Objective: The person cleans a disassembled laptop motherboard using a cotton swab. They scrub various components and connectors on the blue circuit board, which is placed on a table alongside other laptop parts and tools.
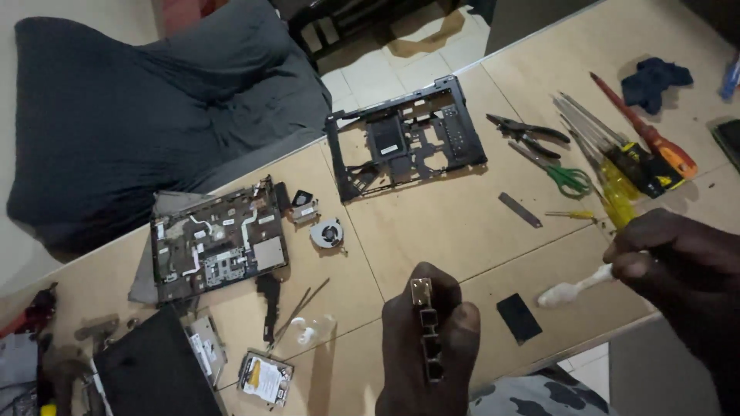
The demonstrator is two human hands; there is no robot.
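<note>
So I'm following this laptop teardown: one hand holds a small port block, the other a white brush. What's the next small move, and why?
Probably bring the white brush in the right hand across to the port block. The left hand holds the block upright with its openings facing up, and the brush tip is apart from it, off to its right.

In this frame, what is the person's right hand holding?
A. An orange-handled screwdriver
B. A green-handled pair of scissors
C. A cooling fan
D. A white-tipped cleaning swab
D: the right hand pinches a white-tipped cleaning swab pointing toward the left hand, while the scissors, orange-handled screwdriver and cooling fan all lie untouched on the table.
</note>
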